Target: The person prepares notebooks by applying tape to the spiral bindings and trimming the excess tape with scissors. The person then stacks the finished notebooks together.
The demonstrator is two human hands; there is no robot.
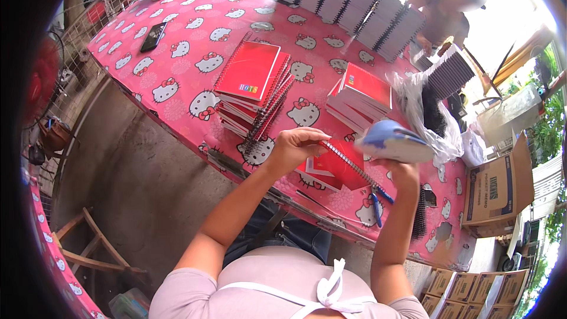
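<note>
Near the table's front edge lies an open red notebook [342, 156] with a metal spiral [348, 162] along its edge. My left hand [300, 143] pinches the far end of that spiral with thumb and fingers. My right hand [401, 168] is raised over the notebook's right side, wrapped round a rounded blue and white object [394, 140], blurred by motion; its kind cannot be made out. Blue-handled pliers [378, 205] rest below the spiral's near end. Beyond my left hand stands a stack of red spiral notebooks [248, 71].
Another stack of red booklets [366, 91] sits by a white plastic bag [416, 97] of black spirals. Tall spiral-bound stacks [348, 0] line the back, where another person [452, 18] works. A phone [153, 36] lies far left; a cardboard box [496, 192] stands at right.
</note>
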